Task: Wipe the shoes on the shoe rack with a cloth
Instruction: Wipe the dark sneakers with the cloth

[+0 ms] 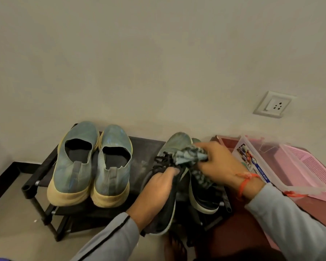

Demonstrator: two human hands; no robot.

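On the shoe rack, our left hand grips the dark shoe, its length running near to far. Our right hand clutches the cloth just beyond those fingers, seemingly over the laces.

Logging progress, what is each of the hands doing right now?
Left hand: closed, gripping the dark laced shoe.
Right hand: closed, holding the cloth against that shoe.

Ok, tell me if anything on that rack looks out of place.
Only the dark laced shoe: the left hand holds it tilted, its heel hanging past the rack's front edge. The blue slip-ons sit neatly side by side.
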